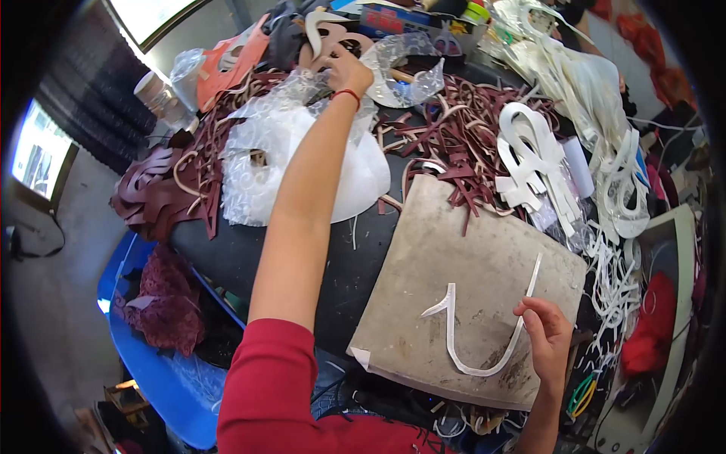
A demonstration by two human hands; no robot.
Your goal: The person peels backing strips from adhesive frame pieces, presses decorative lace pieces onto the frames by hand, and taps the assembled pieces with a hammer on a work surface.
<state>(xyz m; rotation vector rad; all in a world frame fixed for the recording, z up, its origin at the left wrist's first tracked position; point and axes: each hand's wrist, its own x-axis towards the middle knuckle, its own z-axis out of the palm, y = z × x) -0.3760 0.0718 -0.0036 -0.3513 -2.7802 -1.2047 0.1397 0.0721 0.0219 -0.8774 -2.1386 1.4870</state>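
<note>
My right hand (546, 333) is closed, with thumb and fingertips on a narrow white strip (452, 333). That strip bends into a U on the grey slab (401, 261), and its left end has a short pointed branch. Stretched far forward, my left hand (351, 73) wears a red cord at the wrist. Its fingers are bent together at a tan cut-out piece (363, 44) and a curved white piece (313, 34); what they pinch is hidden. Below that hand lies a large white sheet (261, 178) with clear plastic film (302, 87) over it.
Maroon strips (469, 144) are heaped behind the slab. White strap-shaped pieces (525, 151) lie to the right, above tangled white offcuts (611, 287). A blue tub (144, 356) stands at lower left. An orange cut-out sheet (227, 64) leans at the back left.
</note>
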